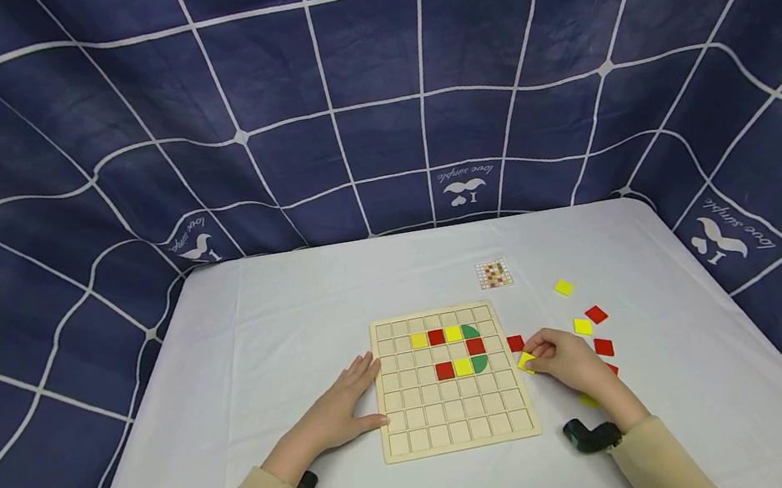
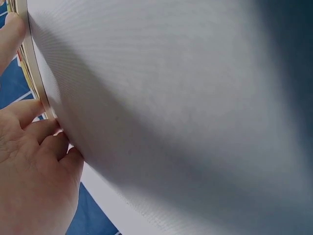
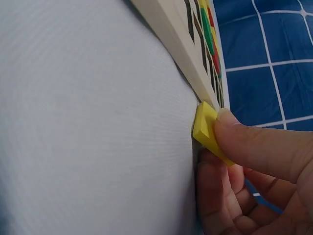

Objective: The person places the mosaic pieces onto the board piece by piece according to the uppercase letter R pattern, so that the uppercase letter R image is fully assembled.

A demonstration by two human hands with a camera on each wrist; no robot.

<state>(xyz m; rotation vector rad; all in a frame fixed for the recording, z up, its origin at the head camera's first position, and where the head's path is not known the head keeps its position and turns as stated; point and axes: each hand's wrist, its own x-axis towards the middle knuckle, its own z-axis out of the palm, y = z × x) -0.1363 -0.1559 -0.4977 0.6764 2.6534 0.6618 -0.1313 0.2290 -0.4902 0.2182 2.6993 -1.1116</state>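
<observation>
A wooden grid board (image 1: 435, 416) lies on the white table with red, yellow and green pieces in some of its upper cells. Against the board's left edge rests my left hand (image 1: 342, 403), fingers extended and thumb spread; the left wrist view shows its fingertips (image 2: 33, 108) at the board's side. Just off the right edge, my right hand (image 1: 563, 357) pinches a yellow square tile (image 3: 208, 128) between thumb and fingers. That tile is tilted, close beside the board's edge in the right wrist view. A red square tile (image 1: 515, 343) lies beyond it, near the board.
Several loose red and yellow tiles, among them a yellow one (image 1: 564, 287) and a red one (image 1: 596, 314), lie around and beyond my right hand. A small printed pattern card (image 1: 494, 274) sits behind the board. Blue checked cloth (image 1: 376, 145) hangs around the table.
</observation>
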